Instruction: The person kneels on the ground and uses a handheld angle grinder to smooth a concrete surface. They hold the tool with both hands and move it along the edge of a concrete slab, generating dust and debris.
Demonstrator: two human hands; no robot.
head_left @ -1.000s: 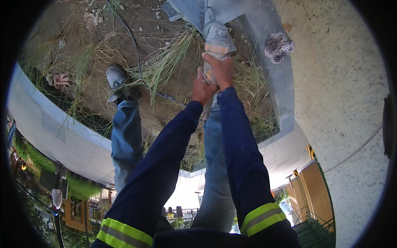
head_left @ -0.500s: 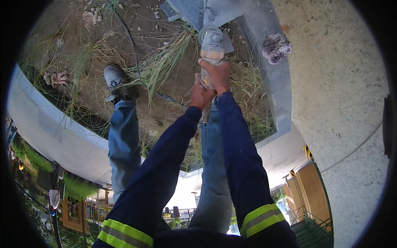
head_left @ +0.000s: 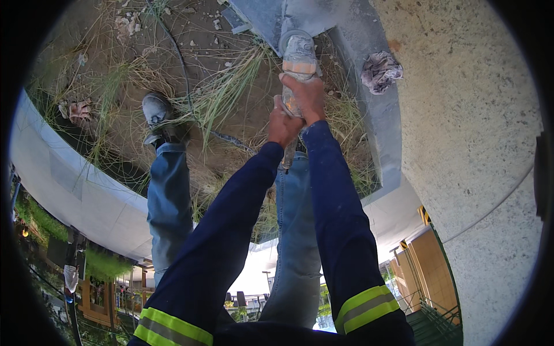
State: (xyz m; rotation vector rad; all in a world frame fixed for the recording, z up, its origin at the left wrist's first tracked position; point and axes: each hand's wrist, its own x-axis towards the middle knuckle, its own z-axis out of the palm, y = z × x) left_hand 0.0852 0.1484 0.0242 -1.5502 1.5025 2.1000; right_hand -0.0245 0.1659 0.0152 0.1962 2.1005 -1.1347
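Note:
A dusty angle grinder (head_left: 299, 53) extends away from me, its disc end against or just over the grey slab (head_left: 262, 16) at the top; whether it touches, I cannot tell. My right hand (head_left: 309, 99) wraps round the grinder's body behind the orange band. Just below it, nearer to me, my left hand (head_left: 281, 123) grips the rear part of the body. The tail of the grinder sticks out below my hands, above my right trouser leg. Pale dust blurs the slab around the disc.
A crumpled cloth (head_left: 381, 72) lies on the grey ledge at right, beside a wide speckled surface (head_left: 461, 109). Dry grass (head_left: 222, 92), rubble and a dark cable (head_left: 180, 52) cover the soil around my shoe (head_left: 156, 108). A curved pale wall (head_left: 86, 179) runs behind my legs.
The grinder's head has shifted slightly up and right along the slab's edge, with both hands still around it. The whole view has moved a little.

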